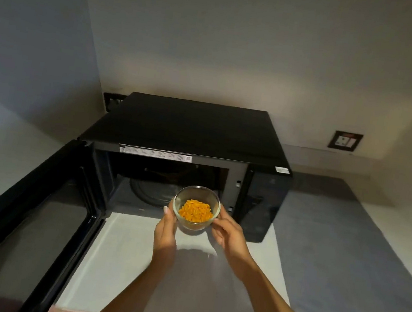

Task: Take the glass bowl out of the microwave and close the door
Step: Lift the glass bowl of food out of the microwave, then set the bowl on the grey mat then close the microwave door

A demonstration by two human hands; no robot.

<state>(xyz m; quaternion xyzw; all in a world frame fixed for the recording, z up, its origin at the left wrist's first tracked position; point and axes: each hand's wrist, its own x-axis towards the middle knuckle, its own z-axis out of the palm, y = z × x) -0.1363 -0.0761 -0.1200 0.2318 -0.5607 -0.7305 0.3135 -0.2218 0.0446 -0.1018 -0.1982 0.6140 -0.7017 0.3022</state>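
A black microwave [192,130] stands on the counter against the back wall. Its door [32,213] is swung wide open to the left, and the round turntable [152,190] shows inside the dark cavity. A small glass bowl [198,194] of orange food is held in the air just in front of the cavity's right half. My left hand [166,229] grips the bowl's left side and my right hand [228,231] grips its right side. The bowl's base is partly hidden by my fingers.
A pale counter [126,263] spreads in front of the microwave, with a grey mat [346,241] to the right. The microwave's control panel [261,203] is right of the bowl. A wall socket [345,140] sits at the back right. A wall closes the left side.
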